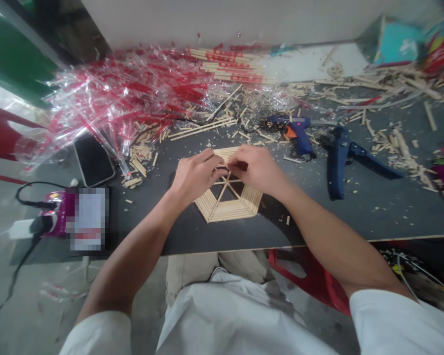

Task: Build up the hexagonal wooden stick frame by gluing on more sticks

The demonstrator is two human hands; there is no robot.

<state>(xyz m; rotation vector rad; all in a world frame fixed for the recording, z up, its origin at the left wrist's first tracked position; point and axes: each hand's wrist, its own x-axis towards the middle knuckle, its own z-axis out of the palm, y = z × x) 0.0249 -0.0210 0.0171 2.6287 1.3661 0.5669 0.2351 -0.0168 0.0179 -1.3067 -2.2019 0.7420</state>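
A six-sided frame of pale wooden sticks lies flat on the dark table, with thin spokes crossing at its middle. Over its far left part is my left hand, thumb and fingers pinched together. My right hand is closed in a pinch over the far right part, its fingertips almost meeting the left ones. What lies between the fingertips is too small and too covered to make out. Both hands hide much of the frame's far half.
A blue glue gun and blue-handled cutters lie to the right. Stick offcuts and a heap of red and clear wrappers spread behind. On the left are a phone and a purple power strip with cables.
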